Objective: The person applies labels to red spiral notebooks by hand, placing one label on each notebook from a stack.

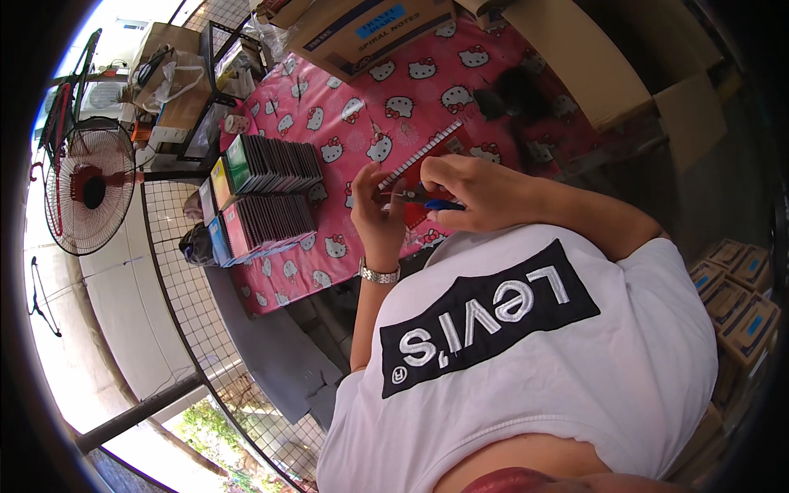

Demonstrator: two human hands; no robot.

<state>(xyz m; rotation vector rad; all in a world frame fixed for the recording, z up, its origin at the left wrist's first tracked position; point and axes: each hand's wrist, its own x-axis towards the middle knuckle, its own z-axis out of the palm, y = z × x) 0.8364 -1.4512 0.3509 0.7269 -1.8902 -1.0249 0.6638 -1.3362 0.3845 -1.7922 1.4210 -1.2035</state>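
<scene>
Pink cat-print bench (362, 92); right fingers (438, 170) grip blue-handled tool (444, 205); left fingers (362, 182) curl by red spiral notebook (454, 145), pinch unclear; slip could nick them.

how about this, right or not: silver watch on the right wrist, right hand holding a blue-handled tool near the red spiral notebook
Not quite: the head view shows the silver watch on the left wrist, not the right. The right hand does hold the blue-handled tool near the red spiral notebook.
</scene>
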